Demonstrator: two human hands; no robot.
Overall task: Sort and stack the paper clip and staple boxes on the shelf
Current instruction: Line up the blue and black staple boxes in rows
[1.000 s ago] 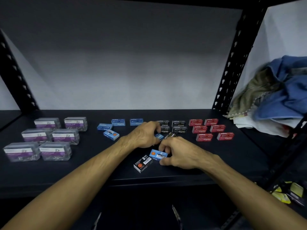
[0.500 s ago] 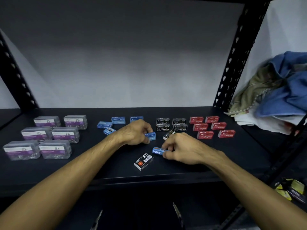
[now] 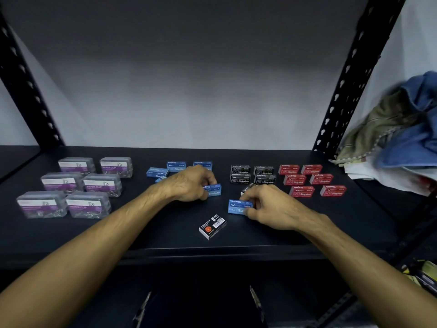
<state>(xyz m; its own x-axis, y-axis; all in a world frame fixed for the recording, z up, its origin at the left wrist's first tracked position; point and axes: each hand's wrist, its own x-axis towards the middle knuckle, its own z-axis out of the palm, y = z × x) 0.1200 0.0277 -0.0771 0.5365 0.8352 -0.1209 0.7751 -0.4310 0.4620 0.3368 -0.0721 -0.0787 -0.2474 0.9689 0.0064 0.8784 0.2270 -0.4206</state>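
The left hand (image 3: 189, 183) grips a small blue cardboard staple box (image 3: 212, 190) standing on the black metal shelf (image 3: 331, 223), fingers curled over its top. The right hand (image 3: 269, 207) pinches a second blue staple box (image 3: 237, 206) just right of and nearer than the first; the two boxes are apart. A black staple box with a white barcode label (image 3: 212, 226) lies alone near the front edge. Far of the left hand sit four more blue staple boxes (image 3: 176, 166). Right of these stand stacked black staple boxes (image 3: 253, 175), then six red staple boxes (image 3: 312, 179) in rows. Six clear plastic paper clip boxes with purple labels (image 3: 75, 185) occupy the left side. Crumpled blue and olive cloth (image 3: 402, 129) lies beyond the right upright.
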